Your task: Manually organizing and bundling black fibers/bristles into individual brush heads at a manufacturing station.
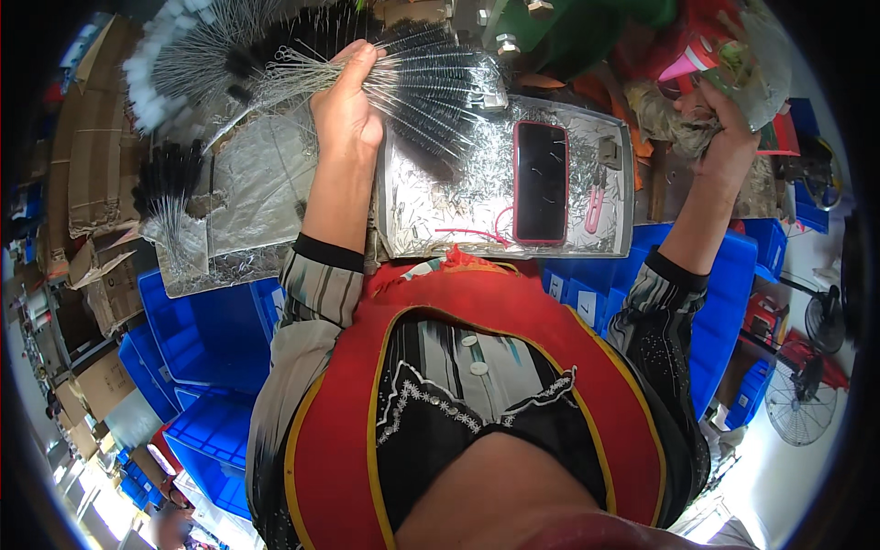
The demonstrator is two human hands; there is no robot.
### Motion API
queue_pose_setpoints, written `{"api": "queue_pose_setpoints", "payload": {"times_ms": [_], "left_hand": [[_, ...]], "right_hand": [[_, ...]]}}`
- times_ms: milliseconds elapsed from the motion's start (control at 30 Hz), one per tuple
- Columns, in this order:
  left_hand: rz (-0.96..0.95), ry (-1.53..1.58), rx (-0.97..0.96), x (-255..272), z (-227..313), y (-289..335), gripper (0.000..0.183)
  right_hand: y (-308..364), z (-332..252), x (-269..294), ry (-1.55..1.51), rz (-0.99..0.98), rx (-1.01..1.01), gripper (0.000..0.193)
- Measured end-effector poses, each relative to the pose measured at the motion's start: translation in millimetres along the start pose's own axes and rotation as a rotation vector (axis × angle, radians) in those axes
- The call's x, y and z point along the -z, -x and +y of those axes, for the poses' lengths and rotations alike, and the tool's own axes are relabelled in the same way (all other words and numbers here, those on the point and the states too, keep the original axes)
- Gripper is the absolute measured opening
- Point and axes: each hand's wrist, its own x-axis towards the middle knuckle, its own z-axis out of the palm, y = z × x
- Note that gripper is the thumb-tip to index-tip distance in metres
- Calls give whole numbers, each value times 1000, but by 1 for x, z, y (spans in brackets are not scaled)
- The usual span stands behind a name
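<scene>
Hands well apart. Left hand clamped around fanned bundle of black wire brushes; forearm extended forward, bundle held crosswise over far left part of tray, bristled ends pointed right. Right hand extended forward and right, at crumpled pale wrapping; grip cannot be told. Tray bounded by raised walls, littered with wire clippings; phone laid right of centre. Gap seen between tray's right wall and right forearm. Blue bins placed nearer body.
</scene>
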Motion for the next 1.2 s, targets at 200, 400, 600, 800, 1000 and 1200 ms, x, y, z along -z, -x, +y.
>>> {"api": "queue_pose_setpoints", "payload": {"times_ms": [200,400,600,800,1000,1200], "left_hand": [[-18,-33,7,4,-2,-3,25],[-182,-301,219,8,16,8,30],[-252,-185,214,21,16,7,26],[-189,-86,191,28,13,2,26],[-133,-99,191,19,12,3,27],[-151,-94,182,21,8,-3,26]], "right_hand": [[1,78,-9,71,-92,514,12],[14,16,-5,8,115,84,13],[4,12,-6,1,79,35,13],[2,18,-2,-49,45,45,12],[4,16,-4,-43,57,27,12],[-3,13,7,-54,22,-32,12]]}}
